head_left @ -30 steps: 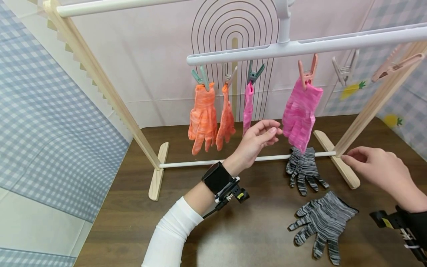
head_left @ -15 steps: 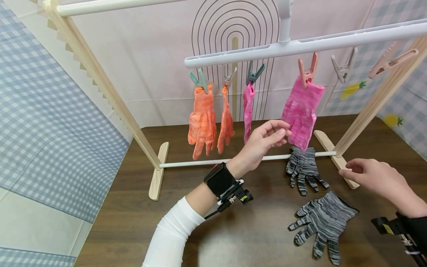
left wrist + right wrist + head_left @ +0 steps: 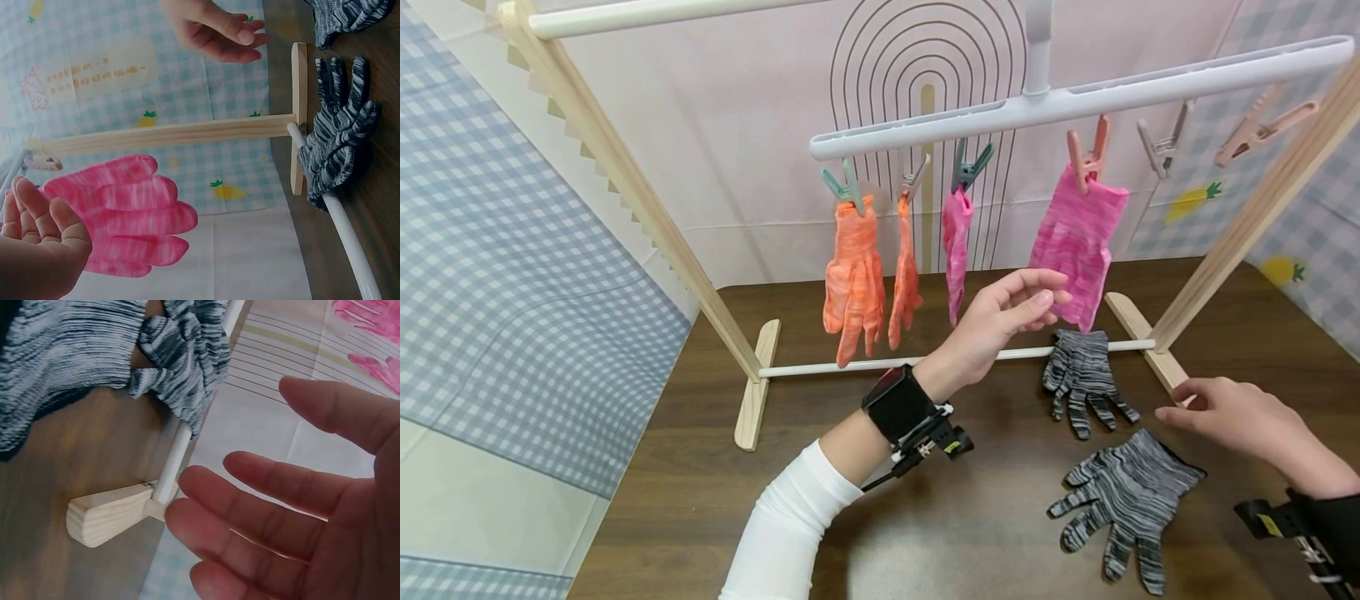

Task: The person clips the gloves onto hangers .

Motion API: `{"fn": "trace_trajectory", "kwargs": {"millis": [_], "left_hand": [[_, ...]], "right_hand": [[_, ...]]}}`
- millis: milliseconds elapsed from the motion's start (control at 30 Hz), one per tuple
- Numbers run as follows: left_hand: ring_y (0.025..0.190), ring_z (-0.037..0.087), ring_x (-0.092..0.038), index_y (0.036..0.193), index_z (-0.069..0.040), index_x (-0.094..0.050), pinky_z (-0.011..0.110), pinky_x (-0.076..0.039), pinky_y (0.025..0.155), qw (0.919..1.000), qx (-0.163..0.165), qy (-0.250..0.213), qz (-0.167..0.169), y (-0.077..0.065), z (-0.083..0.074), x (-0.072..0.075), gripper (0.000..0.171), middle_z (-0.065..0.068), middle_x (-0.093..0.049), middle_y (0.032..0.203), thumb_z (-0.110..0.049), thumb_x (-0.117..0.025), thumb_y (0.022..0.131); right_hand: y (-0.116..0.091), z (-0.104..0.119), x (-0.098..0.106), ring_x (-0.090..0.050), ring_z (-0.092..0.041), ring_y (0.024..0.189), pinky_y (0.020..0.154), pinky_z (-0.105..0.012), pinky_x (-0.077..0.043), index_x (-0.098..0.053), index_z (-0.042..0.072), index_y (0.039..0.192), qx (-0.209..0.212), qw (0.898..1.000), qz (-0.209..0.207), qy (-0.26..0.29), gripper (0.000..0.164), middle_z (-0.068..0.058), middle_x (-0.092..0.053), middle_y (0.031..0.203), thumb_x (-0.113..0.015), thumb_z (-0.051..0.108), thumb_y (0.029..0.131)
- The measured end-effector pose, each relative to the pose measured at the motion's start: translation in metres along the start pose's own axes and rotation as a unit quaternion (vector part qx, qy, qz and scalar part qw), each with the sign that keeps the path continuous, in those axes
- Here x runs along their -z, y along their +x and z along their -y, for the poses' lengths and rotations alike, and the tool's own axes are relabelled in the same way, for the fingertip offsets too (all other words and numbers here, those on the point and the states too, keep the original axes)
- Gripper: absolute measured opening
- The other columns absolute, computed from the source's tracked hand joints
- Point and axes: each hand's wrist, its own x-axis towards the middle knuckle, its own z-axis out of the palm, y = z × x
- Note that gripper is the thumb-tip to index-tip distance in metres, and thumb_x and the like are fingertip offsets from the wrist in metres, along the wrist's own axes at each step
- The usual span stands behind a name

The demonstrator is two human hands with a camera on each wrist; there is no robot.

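Observation:
My left hand (image 3: 1003, 321), fingers loosely bent and holding nothing, overlaps the lower part of the right-hand pink glove (image 3: 1086, 221) in the head view. In the left wrist view that pink glove (image 3: 140, 215) hangs just beyond the hand (image 3: 44, 244). A second pink glove (image 3: 957, 237) and two orange gloves, one facing front (image 3: 854, 283) and one edge-on (image 3: 905, 279), hang further left. Clothespins grip all of them under a white hanger (image 3: 1120, 102). My right hand (image 3: 1232, 417) hovers at the right with relaxed fingers, near two grey-black striped gloves (image 3: 1082, 375) lying below.
A wooden stand frames the scene, with slanted posts (image 3: 625, 183), feet (image 3: 757, 387) and a white lower rod (image 3: 842, 367). The nearer striped glove (image 3: 1131, 500) lies on the brown table (image 3: 700, 517). Two clothespins, one grey (image 3: 1165, 146) and one pink (image 3: 1255, 133), hang without gloves.
My left hand has shifted right, across the pink glove's lower part. The hanger has turned slightly, its right end now in view, and the gloves swing with it. My right hand has drifted left and down.

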Motion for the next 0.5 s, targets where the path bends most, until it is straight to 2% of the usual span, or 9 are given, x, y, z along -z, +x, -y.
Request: {"fn": "trace_trajectory", "kwargs": {"millis": [33, 133, 267, 400, 500], "left_hand": [[0.076, 0.002, -0.055, 0.120, 0.005, -0.045, 0.015, -0.044, 0.071, 1.0000, 0.000, 0.000, 0.001, 0.001, 0.000, -0.001, 0.029, 0.030, -0.049, 0.116, -0.005, -0.042, 0.093], [0.084, 0.018, -0.058, 0.121, 0.003, -0.045, 0.015, -0.044, 0.072, 1.0000, -0.001, 0.007, 0.005, 0.003, -0.001, -0.003, 0.030, 0.027, -0.050, 0.116, -0.006, -0.042, 0.093], [0.101, 0.033, -0.053, 0.122, 0.001, -0.045, 0.016, -0.044, 0.073, 0.9997, -0.013, 0.015, 0.013, 0.007, -0.002, -0.006, 0.030, 0.024, -0.051, 0.118, -0.006, -0.042, 0.093], [0.103, 0.030, -0.054, 0.123, 0.000, -0.046, 0.020, -0.045, 0.074, 0.9996, -0.021, 0.007, 0.017, 0.010, -0.004, -0.009, 0.031, 0.022, -0.051, 0.120, -0.004, -0.041, 0.093], [0.106, 0.028, -0.054, 0.124, -0.003, -0.046, 0.025, -0.046, 0.079, 0.9997, -0.015, 0.005, 0.019, 0.012, -0.006, -0.012, 0.032, 0.019, -0.052, 0.122, -0.004, -0.040, 0.093]], "right_hand": [[0.000, 0.000, -0.001, -0.058, -0.034, 0.077, 0.056, -0.039, -0.042, -0.055, -0.007, 0.106, 0.001, 1.000, 0.005, -0.002, 0.063, -0.025, -0.060, 0.096, -0.051, 0.052, 0.083], [0.001, -0.002, -0.003, -0.059, -0.031, 0.075, 0.055, -0.039, -0.042, -0.057, -0.004, 0.102, 0.008, 1.000, 0.021, -0.004, 0.058, -0.022, -0.061, 0.094, -0.052, 0.051, 0.082], [0.002, -0.003, -0.008, -0.059, -0.031, 0.076, 0.056, -0.039, -0.043, -0.057, -0.003, 0.101, 0.018, 0.999, 0.038, -0.002, 0.057, -0.021, -0.061, 0.093, -0.053, 0.050, 0.082], [0.002, -0.005, -0.012, -0.058, -0.032, 0.078, 0.057, -0.039, -0.043, -0.056, -0.004, 0.103, 0.021, 0.999, 0.044, 0.006, 0.059, -0.022, -0.061, 0.094, -0.053, 0.050, 0.081], [0.001, -0.006, -0.014, -0.058, -0.030, 0.077, 0.056, -0.037, -0.042, -0.056, -0.004, 0.103, 0.026, 0.998, 0.046, 0.015, 0.058, -0.020, -0.061, 0.094, -0.054, 0.049, 0.081]]}}
